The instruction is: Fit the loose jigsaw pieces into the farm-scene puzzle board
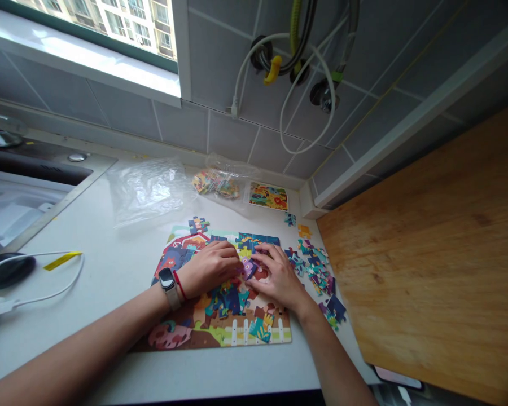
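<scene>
On the puzzle board: both hands work close together over the middle of the puzzle board (205, 338), a purple piece (249, 269) between them.
Left hand: the left hand (214, 265) reaches in from the board's left side, fingers curled down beside the purple piece; its fingertips are partly hidden, so I cannot tell whether they pinch anything.
Right hand: the right hand (277, 276) comes over the board's right side, thumb and fingers parted around the purple piece; whether they grip it I cannot tell.
Left wrist: a watch (167, 280) and a red cord (180, 285), above the board's left part.
Loose on the board: dark blue pieces (228, 300) below the left hand, and a teal-and-yellow piece (261, 329) over the printed fence near the lower edge.
Right of the board: a scattered heap of pieces (319, 270) on the tabletop (101, 270), with an orange piece (304, 231) just beyond it.
Behind the board: a small joined cluster (198, 225) at its far edge; farther back, a crumpled clear bag (152, 189), a bag of pieces (218, 185) and a picture card (268, 196).
Left of the board, well apart: a white cable (46, 299) with a yellow tag (62, 260).
</scene>
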{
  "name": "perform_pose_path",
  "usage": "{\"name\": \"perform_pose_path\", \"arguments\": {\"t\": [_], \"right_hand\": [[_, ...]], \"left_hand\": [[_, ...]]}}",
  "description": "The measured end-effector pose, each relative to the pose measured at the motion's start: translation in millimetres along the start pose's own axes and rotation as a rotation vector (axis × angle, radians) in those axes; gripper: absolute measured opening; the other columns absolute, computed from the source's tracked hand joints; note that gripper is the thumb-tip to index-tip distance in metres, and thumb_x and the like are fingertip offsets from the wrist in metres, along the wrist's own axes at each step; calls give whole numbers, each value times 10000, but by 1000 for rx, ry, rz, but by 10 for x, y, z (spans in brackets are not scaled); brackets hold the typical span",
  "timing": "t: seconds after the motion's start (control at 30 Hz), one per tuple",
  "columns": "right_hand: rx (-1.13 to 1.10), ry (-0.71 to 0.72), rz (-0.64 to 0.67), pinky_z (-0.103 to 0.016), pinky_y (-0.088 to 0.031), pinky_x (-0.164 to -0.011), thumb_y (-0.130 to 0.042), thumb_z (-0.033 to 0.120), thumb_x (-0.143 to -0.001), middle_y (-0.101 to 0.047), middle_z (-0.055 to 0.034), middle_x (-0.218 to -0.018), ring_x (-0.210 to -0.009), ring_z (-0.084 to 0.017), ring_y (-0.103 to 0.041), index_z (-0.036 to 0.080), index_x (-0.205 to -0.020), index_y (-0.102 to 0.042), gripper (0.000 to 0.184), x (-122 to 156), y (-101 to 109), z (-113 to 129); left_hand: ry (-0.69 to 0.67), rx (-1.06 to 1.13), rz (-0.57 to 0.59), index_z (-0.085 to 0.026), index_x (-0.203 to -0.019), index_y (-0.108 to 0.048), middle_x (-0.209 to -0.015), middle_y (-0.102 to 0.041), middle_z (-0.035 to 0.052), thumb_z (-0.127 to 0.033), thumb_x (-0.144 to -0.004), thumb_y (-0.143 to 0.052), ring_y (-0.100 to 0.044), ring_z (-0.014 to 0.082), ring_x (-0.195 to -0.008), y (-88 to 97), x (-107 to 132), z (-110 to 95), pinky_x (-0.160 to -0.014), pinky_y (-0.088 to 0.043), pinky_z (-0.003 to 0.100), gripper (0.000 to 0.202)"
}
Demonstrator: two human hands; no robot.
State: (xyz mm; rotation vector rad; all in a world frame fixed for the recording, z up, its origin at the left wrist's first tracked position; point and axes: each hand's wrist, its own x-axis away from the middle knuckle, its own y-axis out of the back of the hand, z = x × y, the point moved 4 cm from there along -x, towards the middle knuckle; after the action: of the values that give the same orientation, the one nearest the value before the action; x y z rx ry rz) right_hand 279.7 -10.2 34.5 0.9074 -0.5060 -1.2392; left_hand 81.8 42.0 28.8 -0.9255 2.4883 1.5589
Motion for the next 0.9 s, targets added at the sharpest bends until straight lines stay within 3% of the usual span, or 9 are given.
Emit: {"name": "perform_pose_path", "arguments": {"t": [0.13, 0.23, 0.37, 0.5, 0.6, 0.73, 0.9], "right_hand": [[-20, 50, -29, -514, -489, -1123, -861, 266, -789, -654, -105, -1338, -1293, -310, -578, 268, -1259, -722, 490, 23, 142, -50], [-10, -39, -67, -516, -471, -1144, -843, 294, -814, -640, -113, -1360, -1304, -312, -582, 271, -1265, -731, 465, 99, 400, -281], [34, -139, -34, -530, -413, -1199, -826, 358, -837, -616, -122, -1401, -1357, -317, -553, 248, -1268, -747, 452, 201, 611, -586], [41, -100, 73, -525, -368, -1237, -803, 343, -858, -603, -124, -1453, -1412, -317, -513, 252, -1323, -740, 478, 201, 525, -627], [38, -111, 82, -533, -340, -1256, -772, 330, -883, -579, -119, -1496, -1454, -317, -478, 271, -1382, -710, 507, 190, 467, -612], [23, -184, 64, -558, -322, -1264, -857, 396, -812, -560, -115, -1521, -1478, -345, -451, 284, -1379, -713, 595, 194, 464, -624], [-1, -201, 16, -534, -346, -1251, -870, 376, -811, -603, -112, -1461, -1446, -332, -482, 272, -1245, -783, 454, 160, 452, -581]], "left_hand": [[-1, 6, -20, -202, -1132, -721, -1048, -725, 84, -327, -1068, -591, -658, 227, -997, 9, -2, -15, -891, -535, 358, 192], [13, 25, -52, -193, -1207, -695, -1115, -713, 98, -322, -1069, -581, -646, 240, -1037, 41, -11, -29, -909, -547, 378, 220], [6, 26, -43, -192, -1147, -708, -1073, -717, 91, -266, -1083, -522, -638, 244, -1056, 47, -21, -46, -922, -555, 395, 210], [15, 29, -35, -202, -1119, -720, -1066, -721, 91, -270, -1085, -510, -638, 249, -1068, 27, -11, -34, -930, -560, 411, 224], [21, 23, -29, -209, -1131, -721, -1106, -732, 90, -262, -1081, -511, -633, 263, -1140, 4, 4, -17, -965, -561, 426, 222], [15, -53, -12, -240, -1216, -718, -1355, -693, 85, -276, -1061, -544, -541, 337, -1373, -39, 24, -3, -1078, -520, 525, 236], [42, -118, 61, -294, -1368, -684, -1578, -555, 71, -431, -1045, -588, -417, 407, -1508, -117, 56, 23, -1177, -416, 627, 364]]}}
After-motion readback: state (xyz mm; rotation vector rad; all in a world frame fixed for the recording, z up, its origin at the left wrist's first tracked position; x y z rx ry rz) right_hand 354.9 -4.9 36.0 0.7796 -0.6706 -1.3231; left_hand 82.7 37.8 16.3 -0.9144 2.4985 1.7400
